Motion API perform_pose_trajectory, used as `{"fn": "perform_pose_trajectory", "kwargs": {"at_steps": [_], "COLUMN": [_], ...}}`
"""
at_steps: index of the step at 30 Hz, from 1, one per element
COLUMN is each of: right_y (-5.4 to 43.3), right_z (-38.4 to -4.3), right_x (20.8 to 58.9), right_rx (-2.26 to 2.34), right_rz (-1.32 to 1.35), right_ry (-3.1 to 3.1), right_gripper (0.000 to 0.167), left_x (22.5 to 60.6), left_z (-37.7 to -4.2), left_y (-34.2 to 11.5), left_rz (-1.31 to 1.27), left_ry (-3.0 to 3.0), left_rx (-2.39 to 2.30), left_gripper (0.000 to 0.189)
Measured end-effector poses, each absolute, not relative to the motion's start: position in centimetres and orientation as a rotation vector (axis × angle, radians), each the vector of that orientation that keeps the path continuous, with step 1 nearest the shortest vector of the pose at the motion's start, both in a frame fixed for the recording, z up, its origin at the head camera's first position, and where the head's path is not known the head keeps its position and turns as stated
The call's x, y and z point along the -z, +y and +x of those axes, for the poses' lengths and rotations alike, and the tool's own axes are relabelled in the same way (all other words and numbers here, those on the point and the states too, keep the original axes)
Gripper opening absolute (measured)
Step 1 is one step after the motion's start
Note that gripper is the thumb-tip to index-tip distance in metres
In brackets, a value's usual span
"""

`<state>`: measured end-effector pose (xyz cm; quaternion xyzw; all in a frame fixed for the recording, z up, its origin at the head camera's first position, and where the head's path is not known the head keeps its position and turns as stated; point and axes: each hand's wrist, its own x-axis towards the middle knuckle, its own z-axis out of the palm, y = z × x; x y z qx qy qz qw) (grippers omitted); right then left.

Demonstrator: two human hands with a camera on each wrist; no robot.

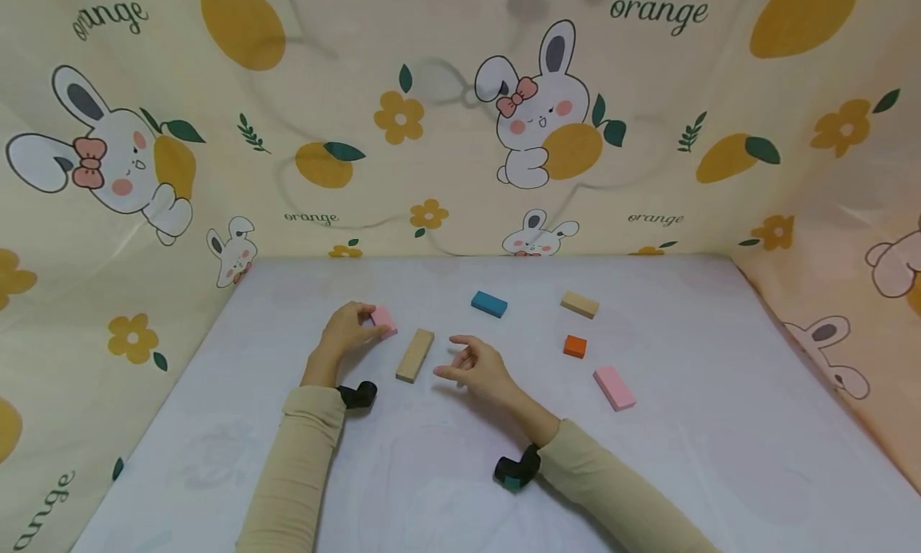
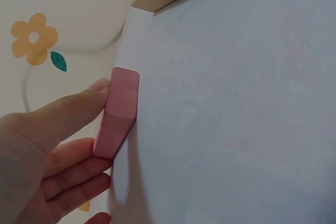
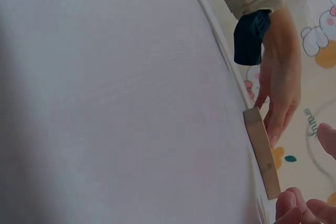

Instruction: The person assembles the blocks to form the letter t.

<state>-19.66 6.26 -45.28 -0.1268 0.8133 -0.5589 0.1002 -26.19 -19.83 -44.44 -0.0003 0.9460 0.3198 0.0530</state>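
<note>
Thumb and fingers of my left hand pinch a small pink block on the left part of the white table. The left wrist view shows the thumb at one end of this pink block and the fingers at its other end. Just right of it lies a plain wooden block, slanted on the tabletop. My right hand is held to the right of that wooden block, its fingers apart and holding nothing. In the right wrist view, the fingertips appear near one end of the wooden block.
Farther back lie a blue block and a second wooden block. An orange block and another pink block lie on the right side of the white table. A printed cloth rises behind the table.
</note>
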Motion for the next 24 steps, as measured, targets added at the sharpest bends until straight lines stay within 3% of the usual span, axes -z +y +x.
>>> {"fn": "perform_pose_trajectory", "kwargs": {"at_steps": [24], "right_y": [2.7], "right_z": [-20.7], "right_x": [44.9], "right_rx": [1.575], "right_rz": [-0.168], "right_ry": [2.320], "right_gripper": [0.088], "left_x": [43.9], "left_z": [-26.2], "left_y": [-19.9], "left_rz": [0.020], "left_ry": [2.873], "left_rx": [-0.947], "left_gripper": [0.060]}}
